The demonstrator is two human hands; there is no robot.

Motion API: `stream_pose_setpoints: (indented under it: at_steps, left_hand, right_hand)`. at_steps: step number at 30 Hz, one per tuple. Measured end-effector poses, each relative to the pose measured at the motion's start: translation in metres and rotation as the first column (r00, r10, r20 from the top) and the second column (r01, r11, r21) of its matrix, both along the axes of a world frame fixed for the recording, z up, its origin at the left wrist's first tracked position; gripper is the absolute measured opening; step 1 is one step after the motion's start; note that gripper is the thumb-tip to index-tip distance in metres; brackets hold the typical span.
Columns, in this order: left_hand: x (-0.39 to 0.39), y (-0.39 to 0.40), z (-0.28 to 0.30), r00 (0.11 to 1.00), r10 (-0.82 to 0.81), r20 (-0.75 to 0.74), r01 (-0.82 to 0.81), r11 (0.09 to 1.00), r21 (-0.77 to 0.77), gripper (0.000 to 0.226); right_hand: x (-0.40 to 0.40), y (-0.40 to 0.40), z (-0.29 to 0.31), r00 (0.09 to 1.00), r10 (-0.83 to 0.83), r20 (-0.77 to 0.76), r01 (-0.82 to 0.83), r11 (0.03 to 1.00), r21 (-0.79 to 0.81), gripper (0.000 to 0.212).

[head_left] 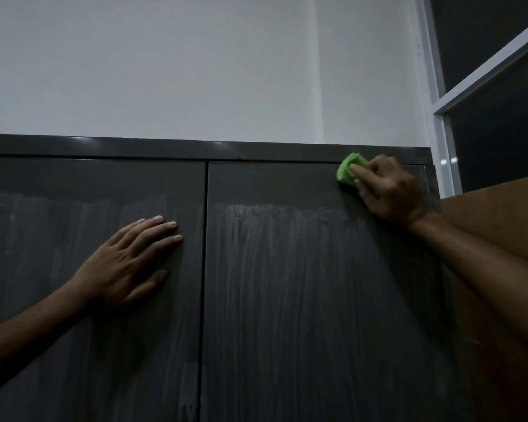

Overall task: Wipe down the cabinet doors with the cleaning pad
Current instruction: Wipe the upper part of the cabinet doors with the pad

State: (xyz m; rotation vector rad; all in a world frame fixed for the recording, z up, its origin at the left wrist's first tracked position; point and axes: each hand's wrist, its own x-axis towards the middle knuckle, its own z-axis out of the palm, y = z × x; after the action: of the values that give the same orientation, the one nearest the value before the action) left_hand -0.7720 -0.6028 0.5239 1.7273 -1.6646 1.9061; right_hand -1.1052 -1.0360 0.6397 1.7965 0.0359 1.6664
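Observation:
Two dark grey cabinet doors fill the lower view, split by a vertical gap. The left door (58, 300) and the right door (302, 300) both carry pale streaks below a darker band along the top. My right hand (387, 190) grips a green cleaning pad (349, 170) and presses it against the upper right corner of the right door, just under the cabinet's top rail (195, 149). Spread flat on the left door near the gap lies my left hand (131, 260), its fingers apart and holding nothing.
A white wall (195, 62) rises above the cabinet. A white window frame (439, 117) with dark panes stands at the upper right. A brown panel (500, 208) adjoins the cabinet's right side, behind my right forearm.

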Motion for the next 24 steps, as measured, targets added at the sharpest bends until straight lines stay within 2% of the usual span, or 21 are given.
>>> stream_pose_setpoints:
  at_steps: [1, 2, 4, 5, 6, 7, 9, 10, 11, 12, 14, 15, 16, 17, 19, 20, 21, 22, 24]
  left_hand:
    - [0.001, 0.0, 0.0, 1.0, 0.006, -0.003, -0.006, 1.0, 0.002, 0.066]
    - [0.001, 0.0, -0.001, 1.0, 0.014, -0.006, -0.014, 1.0, 0.005, 0.066]
    - [0.002, 0.0, -0.001, 1.0, 0.023, -0.008, -0.023, 1.0, 0.009, 0.066]
    - [0.003, 0.0, 0.0, 1.0, 0.022, -0.01, -0.021, 1.0, 0.011, 0.066]
    - [0.004, 0.0, 0.0, 1.0, 0.018, -0.011, -0.018, 1.0, 0.012, 0.066]
    - [0.005, 0.0, 0.0, 1.0, 0.014, -0.009, -0.014, 1.0, 0.011, 0.066]
    - [0.006, -0.001, 0.0, 1.0, 0.006, 0.001, -0.006, 1.0, 0.008, 0.065]
    - [0.006, -0.002, 0.0, 1.0, 0.003, 0.001, -0.003, 1.0, 0.006, 0.065]
    - [0.006, -0.001, -0.001, 1.0, 0.001, -0.004, -0.001, 1.0, 0.007, 0.066]
    - [0.006, -0.001, -0.002, 1.0, 0.001, -0.01, -0.001, 1.0, 0.011, 0.066]
    - [0.006, -0.001, -0.001, 1.0, 0.009, -0.019, -0.009, 1.0, 0.01, 0.066]
    - [0.007, -0.001, -0.001, 1.0, 0.012, -0.02, -0.011, 1.0, 0.009, 0.066]
    - [0.008, -0.001, -0.001, 1.0, 0.01, -0.021, -0.01, 1.0, 0.01, 0.066]
    - [0.01, -0.001, 0.0, 1.0, 0.008, -0.019, -0.008, 1.0, 0.009, 0.066]
    - [0.011, -0.002, 0.0, 1.0, 0.008, -0.012, -0.007, 1.0, 0.008, 0.066]
    - [0.01, -0.002, -0.001, 1.0, 0.01, -0.012, -0.01, 1.0, 0.007, 0.066]
    - [0.01, -0.001, -0.001, 1.0, 0.013, -0.015, -0.013, 1.0, 0.006, 0.066]
    - [0.009, -0.001, -0.001, 1.0, 0.014, -0.019, -0.014, 1.0, 0.006, 0.066]
    - [0.007, -0.001, -0.001, 1.0, 0.013, -0.018, -0.013, 1.0, 0.002, 0.067]
  right_hand:
    - [-0.005, -0.007, 0.002, 0.999, -0.008, 0.037, 0.005, 0.998, 0.062, 0.037]
    - [-0.009, -0.011, 0.005, 0.989, -0.003, 0.149, -0.028, 0.977, 0.209, 0.034]
    - [-0.008, -0.008, 0.011, 0.9, -0.061, 0.431, -0.185, 0.842, 0.506, 0.03]
    - [-0.005, -0.003, 0.011, 0.88, -0.091, 0.466, -0.222, 0.79, 0.572, 0.029]
    - [-0.001, 0.002, 0.01, 0.89, -0.086, 0.448, -0.21, 0.795, 0.569, 0.029]
    - [0.0, 0.003, 0.006, 0.921, -0.049, 0.386, -0.166, 0.847, 0.505, 0.03]
    - [-0.006, -0.008, -0.007, 0.988, -0.007, 0.157, -0.032, 0.969, 0.244, 0.037]
    - [-0.015, -0.018, -0.009, 0.996, -0.019, 0.083, 0.005, 0.986, 0.166, 0.039]
    - [-0.023, -0.026, -0.009, 0.995, -0.03, 0.094, 0.012, 0.982, 0.19, 0.039]
    - [-0.028, -0.031, -0.007, 0.981, -0.033, 0.191, -0.028, 0.952, 0.305, 0.036]
    - [-0.028, -0.029, 0.001, 0.891, -0.088, 0.444, -0.205, 0.797, 0.568, 0.032]
    - [-0.024, -0.024, 0.002, 0.871, -0.122, 0.475, -0.233, 0.749, 0.621, 0.031]
    - [-0.02, -0.019, 0.002, 0.879, -0.131, 0.458, -0.207, 0.761, 0.614, 0.03]
    - [-0.016, -0.017, 0.0, 0.91, -0.1, 0.403, -0.154, 0.82, 0.551, 0.03]
    - [-0.019, -0.024, -0.012, 0.985, -0.023, 0.172, -0.027, 0.958, 0.287, 0.036]
    - [-0.027, -0.032, -0.013, 0.996, -0.026, 0.087, 0.009, 0.982, 0.19, 0.04]
    - [-0.035, -0.039, -0.011, 0.997, -0.029, 0.073, 0.015, 0.983, 0.183, 0.042]
    - [-0.039, -0.044, -0.008, 0.99, -0.031, 0.137, -0.006, 0.965, 0.261, 0.041]
    - [-0.037, -0.042, -0.003, 0.926, -0.06, 0.373, -0.147, 0.852, 0.503, 0.036]
